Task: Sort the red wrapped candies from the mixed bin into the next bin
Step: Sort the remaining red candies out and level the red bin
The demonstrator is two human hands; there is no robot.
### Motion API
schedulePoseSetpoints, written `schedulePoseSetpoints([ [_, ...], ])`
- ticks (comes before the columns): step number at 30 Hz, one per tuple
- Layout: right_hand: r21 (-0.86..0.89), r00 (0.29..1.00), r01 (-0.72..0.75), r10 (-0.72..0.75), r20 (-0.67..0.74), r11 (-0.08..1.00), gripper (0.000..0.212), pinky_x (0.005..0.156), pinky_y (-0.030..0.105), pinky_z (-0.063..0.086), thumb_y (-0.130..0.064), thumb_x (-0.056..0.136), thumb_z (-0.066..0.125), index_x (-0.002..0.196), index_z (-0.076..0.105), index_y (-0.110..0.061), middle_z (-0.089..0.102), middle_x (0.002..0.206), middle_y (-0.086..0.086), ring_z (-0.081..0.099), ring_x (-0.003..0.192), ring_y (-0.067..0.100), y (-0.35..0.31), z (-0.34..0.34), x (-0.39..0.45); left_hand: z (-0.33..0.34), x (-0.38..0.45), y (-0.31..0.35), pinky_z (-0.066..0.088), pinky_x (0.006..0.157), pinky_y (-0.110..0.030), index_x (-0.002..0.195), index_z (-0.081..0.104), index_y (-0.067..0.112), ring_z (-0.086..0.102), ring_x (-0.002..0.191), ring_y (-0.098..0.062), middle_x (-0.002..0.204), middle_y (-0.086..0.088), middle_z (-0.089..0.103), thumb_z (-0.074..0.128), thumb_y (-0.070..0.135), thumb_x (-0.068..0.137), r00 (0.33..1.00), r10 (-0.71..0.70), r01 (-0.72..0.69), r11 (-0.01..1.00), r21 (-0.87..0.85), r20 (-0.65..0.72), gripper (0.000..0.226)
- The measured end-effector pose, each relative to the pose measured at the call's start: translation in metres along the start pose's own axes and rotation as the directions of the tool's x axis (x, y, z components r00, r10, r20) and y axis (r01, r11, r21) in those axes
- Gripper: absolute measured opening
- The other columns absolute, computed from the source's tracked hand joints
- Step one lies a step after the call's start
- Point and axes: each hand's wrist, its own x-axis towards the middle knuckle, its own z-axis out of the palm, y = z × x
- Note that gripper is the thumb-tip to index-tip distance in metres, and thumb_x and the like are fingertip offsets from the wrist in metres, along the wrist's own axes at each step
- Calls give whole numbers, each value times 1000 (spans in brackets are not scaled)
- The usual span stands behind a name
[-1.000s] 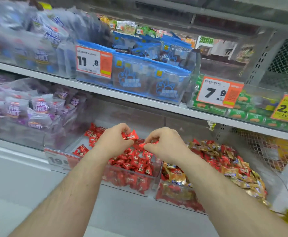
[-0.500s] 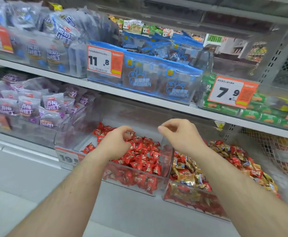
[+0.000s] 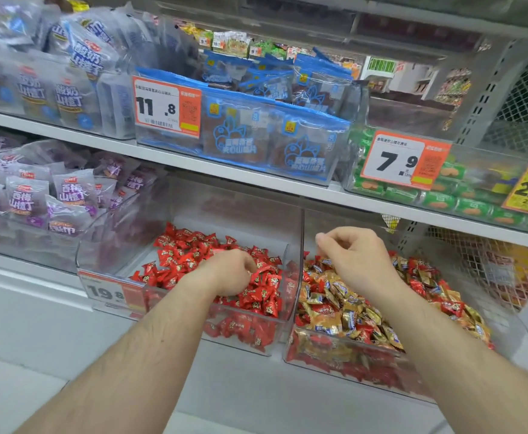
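A clear bin [image 3: 106,245] on the lower shelf holds a heap of red wrapped candies [image 3: 187,255]. To its right stands the mixed bin [image 3: 514,336], filled with gold and red wrapped candies [image 3: 344,311]. My left hand [image 3: 228,272] is down on the red heap, its fingertips buried among the wrappers, so any hold is hidden. My right hand [image 3: 355,258] hovers over the back left of the mixed bin. Its fingers are loosely curled downward, and no candy shows in them.
A shelf edge [image 3: 256,180] runs close above both bins, with a blue packet bin [image 3: 250,136] and price tags [image 3: 403,159] on it. Purple snack bags [image 3: 37,198] fill the bin at left. Wire mesh [image 3: 482,267] lies behind the mixed bin on the right.
Both hands held red candies over the red bin a second ago. The left hand has dropped into the red heap; the right hand has moved right over the mixed bin, empty.
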Motion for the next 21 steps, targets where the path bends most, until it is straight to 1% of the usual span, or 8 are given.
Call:
schedulePoseSetpoints([
  [2,53,997,-60,63,-41,997,31,73,32,53,-34,94,60,70,73,-20,71,68,-7,67,71,9,9,-8,6,1,-1,9,47,99,-35,121,64,25,57,115,-17,129,4,61,43,10,93,990,40,-52,995,-88,-133,38],
  [6,146,972,-231,236,-12,962,25,86,48,56,-22,94,61,76,75,-13,74,80,7,70,86,31,26,-20,15,12,-5,39,48,86,-27,121,61,23,60,101,-13,116,4,65,43,24,100,971,89,-157,939,-307,-223,28],
  [9,80,955,-295,290,64,952,19,84,52,55,-13,90,62,77,76,-10,74,85,11,67,81,33,41,-28,19,17,-4,59,47,90,-31,126,55,22,58,103,-13,112,8,61,44,36,100,963,80,-181,901,-395,-259,31],
  [12,-99,941,-287,300,154,953,20,85,49,56,-17,91,62,78,76,-19,75,88,10,70,91,35,52,-33,26,24,0,75,48,92,-36,134,45,20,58,102,-14,115,8,56,51,39,96,970,57,-168,858,-486,-234,43],
  [14,-246,932,-230,286,224,942,22,76,40,59,-18,93,60,79,76,-24,75,88,3,70,83,27,58,-40,33,31,3,83,49,92,-39,138,40,20,57,102,-17,122,3,52,54,36,93,968,30,-143,884,-446,-251,50],
  [16,-357,923,-188,289,253,915,25,77,31,55,-16,93,57,79,74,-28,73,93,-6,66,81,13,60,-52,42,35,5,91,46,94,-39,138,39,20,49,115,-22,134,-3,44,55,29,91,928,44,-148,955,-258,-370,51],
  [18,-386,914,-205,317,252,899,28,88,34,54,-8,91,54,80,73,-26,73,96,-3,67,90,14,62,-68,50,37,4,103,43,95,-38,134,45,19,42,120,-24,133,-3,43,54,20,89,843,148,-238,965,-112,-518,47],
  [21,-440,917,-214,335,217,872,30,91,32,50,-3,88,51,88,74,-23,71,105,-1,64,98,16,67,-92,53,39,5,126,43,96,-37,124,53,22,45,117,-19,123,4,52,51,13,88,792,304,-411,907,-94,-530,38],
])
